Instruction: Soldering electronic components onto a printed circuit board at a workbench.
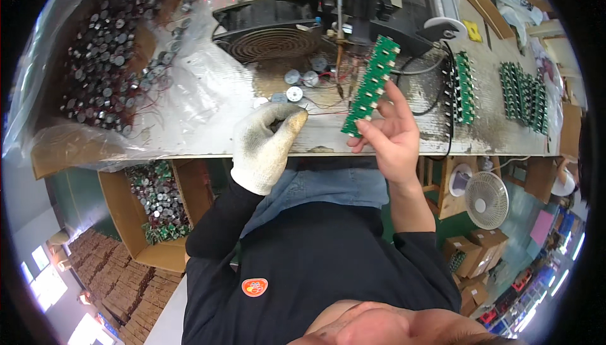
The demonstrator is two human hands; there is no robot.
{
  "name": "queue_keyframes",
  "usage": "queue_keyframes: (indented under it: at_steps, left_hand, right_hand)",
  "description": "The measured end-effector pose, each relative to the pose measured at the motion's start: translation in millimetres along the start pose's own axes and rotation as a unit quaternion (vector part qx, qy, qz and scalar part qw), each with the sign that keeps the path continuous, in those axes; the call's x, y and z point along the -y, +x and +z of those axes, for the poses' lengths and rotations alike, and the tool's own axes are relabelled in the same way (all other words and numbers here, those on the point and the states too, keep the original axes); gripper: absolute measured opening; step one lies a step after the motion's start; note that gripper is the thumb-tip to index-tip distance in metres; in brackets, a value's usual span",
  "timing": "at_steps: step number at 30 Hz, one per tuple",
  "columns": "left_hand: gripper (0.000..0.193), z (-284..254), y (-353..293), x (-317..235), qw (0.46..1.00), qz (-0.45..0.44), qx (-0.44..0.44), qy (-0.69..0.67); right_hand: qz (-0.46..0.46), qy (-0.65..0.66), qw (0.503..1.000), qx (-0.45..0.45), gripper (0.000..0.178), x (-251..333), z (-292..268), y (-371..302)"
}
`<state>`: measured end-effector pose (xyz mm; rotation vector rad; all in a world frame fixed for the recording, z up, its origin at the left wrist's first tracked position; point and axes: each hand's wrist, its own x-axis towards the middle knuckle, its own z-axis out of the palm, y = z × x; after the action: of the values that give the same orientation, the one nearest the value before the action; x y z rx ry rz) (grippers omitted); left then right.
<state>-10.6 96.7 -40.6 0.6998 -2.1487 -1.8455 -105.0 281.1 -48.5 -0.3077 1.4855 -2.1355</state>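
My right hand (394,131) is bare and grips a long green circuit board strip (372,86) by its lower end, thumb in front. The strip stands tilted over the bench, with small pale parts along its edges. To its left, my left hand (268,143) wears a whitish glove, thumb and forefinger pinched together. What sits in that pinch is too small to make out; thin red wires (325,113) run close by. Just beyond the glove lie several small round metal motors (294,94). Between them and the strip, a thin upright soldering tip (339,61) points down at the bench.
A black fan (271,42) and a wire spool (440,5) stand at the back. Many motors (120,61) fill a plastic-lined box on the left. More green boards (464,86) lie to the right, past a black cable (451,118). An open carton (142,250) sits below the bench.
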Motion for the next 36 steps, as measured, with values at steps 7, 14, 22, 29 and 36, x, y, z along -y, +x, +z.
queue_keyframes:
  at_steps: [7,14,22,29,36]
  left_hand:
    - [0.014,20,-1,-13,0.991,-0.097,0.048,-0.083]
    - [0.013,29,6,-14,0.987,-0.088,0.064,-0.116]
    - [0.014,31,12,-14,0.987,-0.095,0.074,-0.109]
    - [0.015,34,18,-13,0.988,-0.083,0.068,-0.115]
    - [0.015,33,19,-18,0.99,-0.079,0.059,-0.097]
  right_hand:
    - [-0.009,-0.007,1.0,-0.002,0.071,1,2,1]
    - [-0.028,-0.001,1.0,-0.005,0.072,2,2,5]
    - [-0.049,0.006,0.999,-0.005,0.071,2,3,9]
    - [-0.057,0.017,0.998,-0.013,0.071,2,2,13]
    - [-0.062,0.017,0.998,-0.013,0.071,6,4,15]
